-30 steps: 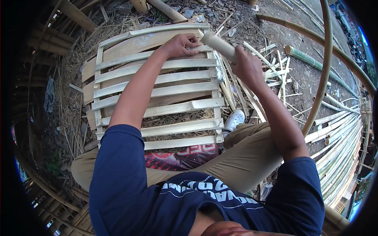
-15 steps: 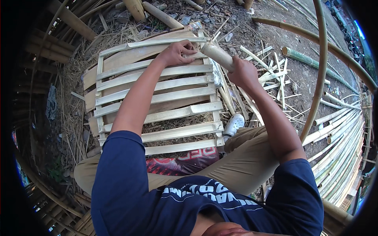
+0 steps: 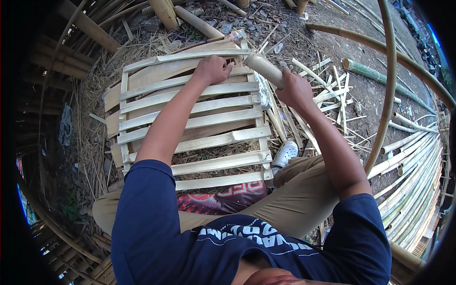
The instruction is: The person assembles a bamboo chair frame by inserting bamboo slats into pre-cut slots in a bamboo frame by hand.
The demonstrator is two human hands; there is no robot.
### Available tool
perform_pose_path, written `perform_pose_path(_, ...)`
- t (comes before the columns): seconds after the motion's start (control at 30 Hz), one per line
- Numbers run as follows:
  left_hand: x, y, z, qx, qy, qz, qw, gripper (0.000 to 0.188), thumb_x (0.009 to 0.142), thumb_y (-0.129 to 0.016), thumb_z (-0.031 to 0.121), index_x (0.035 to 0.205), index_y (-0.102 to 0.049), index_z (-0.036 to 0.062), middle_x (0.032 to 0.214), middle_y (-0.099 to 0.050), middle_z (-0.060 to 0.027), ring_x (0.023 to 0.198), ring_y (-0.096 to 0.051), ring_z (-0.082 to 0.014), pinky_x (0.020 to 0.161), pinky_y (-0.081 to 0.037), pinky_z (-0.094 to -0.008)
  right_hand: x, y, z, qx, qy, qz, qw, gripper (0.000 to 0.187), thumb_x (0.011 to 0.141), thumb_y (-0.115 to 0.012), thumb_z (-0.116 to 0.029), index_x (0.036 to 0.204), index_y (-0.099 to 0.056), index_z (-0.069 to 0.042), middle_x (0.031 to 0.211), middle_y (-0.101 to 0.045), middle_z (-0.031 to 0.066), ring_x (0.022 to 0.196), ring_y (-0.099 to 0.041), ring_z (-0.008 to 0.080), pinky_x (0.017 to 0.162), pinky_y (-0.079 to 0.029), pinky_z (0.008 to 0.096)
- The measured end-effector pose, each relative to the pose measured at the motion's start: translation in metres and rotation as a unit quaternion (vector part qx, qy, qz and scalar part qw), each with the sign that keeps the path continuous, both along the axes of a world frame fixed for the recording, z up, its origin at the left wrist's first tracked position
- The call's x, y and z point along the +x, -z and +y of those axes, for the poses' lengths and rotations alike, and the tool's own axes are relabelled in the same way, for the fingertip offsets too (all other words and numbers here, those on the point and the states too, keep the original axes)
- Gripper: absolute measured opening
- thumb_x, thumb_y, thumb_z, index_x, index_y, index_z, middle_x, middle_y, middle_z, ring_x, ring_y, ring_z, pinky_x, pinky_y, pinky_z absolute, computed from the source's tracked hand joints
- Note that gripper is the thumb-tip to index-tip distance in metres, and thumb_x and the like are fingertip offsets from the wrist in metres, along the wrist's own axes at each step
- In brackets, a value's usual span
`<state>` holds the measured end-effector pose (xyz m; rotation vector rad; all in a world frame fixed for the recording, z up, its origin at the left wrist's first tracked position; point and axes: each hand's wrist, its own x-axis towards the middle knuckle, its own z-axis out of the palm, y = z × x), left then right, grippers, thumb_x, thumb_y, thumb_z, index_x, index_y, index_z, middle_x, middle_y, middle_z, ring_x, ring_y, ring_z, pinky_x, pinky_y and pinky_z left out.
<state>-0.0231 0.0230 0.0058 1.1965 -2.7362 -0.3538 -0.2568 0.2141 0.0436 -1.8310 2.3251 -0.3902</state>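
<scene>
In front of my crossed legs lies a slatted bamboo panel (image 3: pixel 223 138), its pale strips running crosswise over side rails. My left hand (image 3: pixel 213 70) is closed at the second strip from the far edge, near the right rail. Its curled fingers hide whatever they may hold. A short, thick round piece of bamboo (image 3: pixel 264 70) is in the grip of my right hand (image 3: pixel 295 89), wrapped around its near end. The far end of this piece hovers over the panel's far right corner, close to the top strip.
Flat wooden boards (image 3: pixel 114 111) lie beneath the panel. Cut bamboo slivers (image 3: pixel 339 90) are scattered to the right, beyond a pale clog (image 3: pixel 286 153). A green bamboo pole (image 3: pixel 375 73) and stacked poles (image 3: pixel 408 175) lie farther right. A curved pole (image 3: pixel 390 71) arcs up nearby.
My left hand has rolled over and its fingers have curled in, with the back of the hand now turned up. The right hand keeps the bamboo piece in nearly the same place.
</scene>
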Motion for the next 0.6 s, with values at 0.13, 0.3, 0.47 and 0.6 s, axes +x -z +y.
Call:
perform_pose_path(0.13,-0.005,-0.001,-0.005,0.038,0.002,-0.03,0.999,0.054,0.103,-0.05,0.042,0.083,-0.074,-0.0019,0.087,-0.072,-0.0279,0.088,-0.07,-0.0455,0.089,-0.056,-0.0525,0.001,0.0,-0.001,-0.002,0.008,-0.011,1.0,0.03,0.073,-0.072,-0.015,0.098,-0.062,-0.002,0.085,-0.072,0.0219,0.082,-0.072,0.042,0.074,-0.057,0.0525)
perform_pose_path(0.3,-0.001,0.012,-0.007,0.046,0.008,0.007,0.999,0.055,0.104,-0.046,0.038,0.082,-0.072,-0.0049,0.093,-0.071,-0.0311,0.091,-0.068,-0.0489,0.093,-0.054,-0.054,0.004,-0.01,-0.006,-0.082,0.016,-0.004,0.997,0.033,0.075,-0.072,-0.017,0.102,-0.06,-0.003,0.084,-0.072,0.0221,0.08,-0.072,0.0423,0.073,-0.056,0.0518)
perform_pose_path(0.47,-0.007,0.006,-0.005,0.068,0.035,0.01,0.997,0.054,0.105,-0.043,0.034,0.082,-0.071,-0.0056,0.094,-0.07,-0.0325,0.093,-0.067,-0.0498,0.093,-0.053,-0.0547,-0.007,-0.003,-0.005,0.035,-0.002,0.044,0.998,0.034,0.078,-0.075,-0.022,0.102,-0.06,-0.004,0.085,-0.072,0.0228,0.081,-0.072,0.0417,0.073,-0.055,0.0541)
perform_pose_path(0.6,0.002,0.01,-0.011,0.052,0.04,0.017,0.998,0.055,0.106,-0.041,0.034,0.083,-0.071,-0.0059,0.095,-0.069,-0.0325,0.093,-0.067,-0.0504,0.093,-0.053,-0.0548,-0.003,0.002,-0.009,-0.036,0.013,0.002,0.999,0.037,0.077,-0.075,-0.024,0.106,-0.06,-0.006,0.087,-0.073,0.0206,0.084,-0.072,0.0429,0.074,-0.056,0.0534)
